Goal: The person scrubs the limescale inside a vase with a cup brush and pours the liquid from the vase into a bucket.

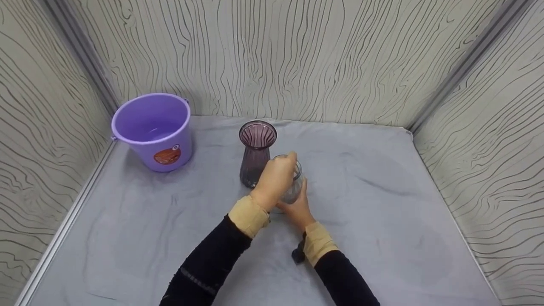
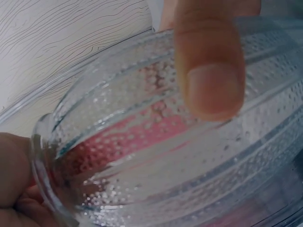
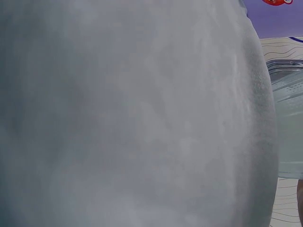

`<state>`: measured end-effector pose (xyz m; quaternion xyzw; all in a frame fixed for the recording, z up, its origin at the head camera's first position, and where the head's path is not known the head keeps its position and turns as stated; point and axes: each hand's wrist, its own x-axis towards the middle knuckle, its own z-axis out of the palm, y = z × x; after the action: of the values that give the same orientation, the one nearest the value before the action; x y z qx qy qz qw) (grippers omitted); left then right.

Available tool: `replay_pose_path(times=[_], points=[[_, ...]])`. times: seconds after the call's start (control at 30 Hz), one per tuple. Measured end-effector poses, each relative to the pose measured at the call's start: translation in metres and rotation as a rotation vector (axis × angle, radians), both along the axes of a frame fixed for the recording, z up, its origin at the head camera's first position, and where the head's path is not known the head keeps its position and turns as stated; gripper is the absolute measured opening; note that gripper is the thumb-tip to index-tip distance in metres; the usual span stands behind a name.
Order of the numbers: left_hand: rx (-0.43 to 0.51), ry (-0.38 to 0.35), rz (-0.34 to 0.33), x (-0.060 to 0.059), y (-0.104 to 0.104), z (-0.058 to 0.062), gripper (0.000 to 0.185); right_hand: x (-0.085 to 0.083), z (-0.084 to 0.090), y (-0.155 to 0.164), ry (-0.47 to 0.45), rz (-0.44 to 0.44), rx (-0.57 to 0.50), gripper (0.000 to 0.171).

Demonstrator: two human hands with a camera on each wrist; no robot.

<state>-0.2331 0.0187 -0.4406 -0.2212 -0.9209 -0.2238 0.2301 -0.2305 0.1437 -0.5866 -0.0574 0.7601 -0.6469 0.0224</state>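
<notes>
A clear dimpled glass vase [image 1: 294,192] stands on the grey cloth [image 1: 382,204] near the middle. My left hand [image 1: 275,178] grips it from above and from the left, covering most of its neck. My right hand [image 1: 298,210] holds its lower right side. In the left wrist view the clear glass vase [image 2: 165,161] fills the frame, with my thumb [image 2: 208,71] pressed on its wall. The right wrist view catches only an edge of the clear glass vase [image 3: 289,118]. Just behind it, to the left, a ribbed purple glass vase [image 1: 256,153] stands upright.
A lilac plastic bucket [image 1: 155,131] with an orange label stands at the back left; its top also shows in the right wrist view as the lilac bucket [image 3: 279,14]. Wood-grain panels wall in the table at the back and both sides. Blurred grey cloth [image 3: 132,123] fills the right wrist view.
</notes>
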Motion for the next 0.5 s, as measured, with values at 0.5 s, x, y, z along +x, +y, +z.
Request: replay_pose_path(times=[0.5], points=[[-0.103,0.068,0.007,0.0008,-0.0009,0.0003,0.018,-0.0008,0.0007,-0.0001,-0.054,-0.012,-0.016,0.156]])
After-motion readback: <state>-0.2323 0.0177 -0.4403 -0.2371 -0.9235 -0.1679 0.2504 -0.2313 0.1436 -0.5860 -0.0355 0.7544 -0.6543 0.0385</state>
